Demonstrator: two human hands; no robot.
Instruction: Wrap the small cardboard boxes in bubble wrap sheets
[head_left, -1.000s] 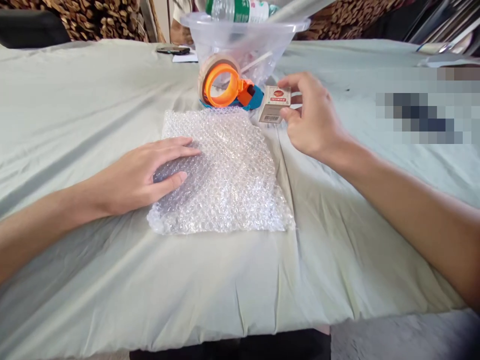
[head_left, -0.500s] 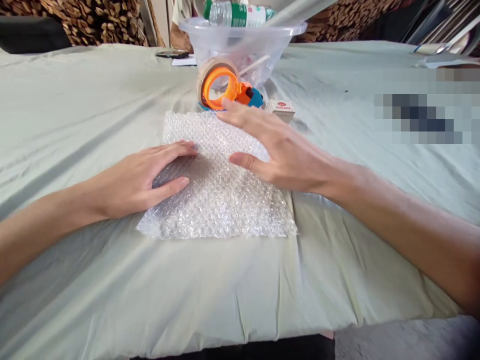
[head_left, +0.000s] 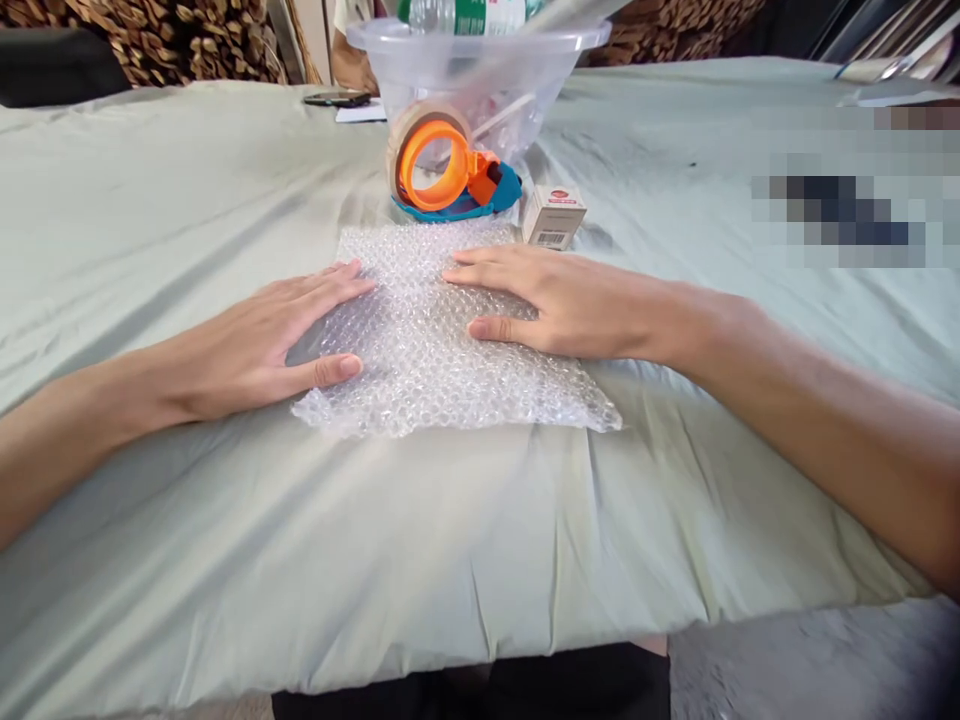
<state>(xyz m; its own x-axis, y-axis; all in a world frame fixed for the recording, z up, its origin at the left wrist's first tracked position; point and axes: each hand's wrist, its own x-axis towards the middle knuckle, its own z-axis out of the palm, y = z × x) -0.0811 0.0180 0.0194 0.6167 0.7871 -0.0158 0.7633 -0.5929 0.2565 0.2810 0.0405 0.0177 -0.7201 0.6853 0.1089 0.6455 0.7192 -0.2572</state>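
A sheet of clear bubble wrap (head_left: 435,370) lies flat on the cloth-covered table in front of me. On its left side rests my left hand (head_left: 277,335), palm down, with the fingers stretched out and the thumb apart. My right hand (head_left: 555,300) lies over the right side of the sheet, fingers extended and thumb spread. Neither hand grips anything. Just past the far edge of the wrap stands a tape dispenser (head_left: 435,165), orange and blue with a roll of tape on it. Beside it is a small white box (head_left: 555,217), close to my right fingers.
Behind the dispenser stands a clear plastic tub (head_left: 480,70) with a green-labelled bottle (head_left: 480,15) at its top. A phone (head_left: 337,99) lies left of the tub. The pale green tablecloth (head_left: 360,540) is wrinkled, and the table's front edge is near me.
My right hand has come down onto the bubble wrap, uncovering more of the small box. The left hand has moved slightly left and flattened. The wrap's near edge appears shifted right.
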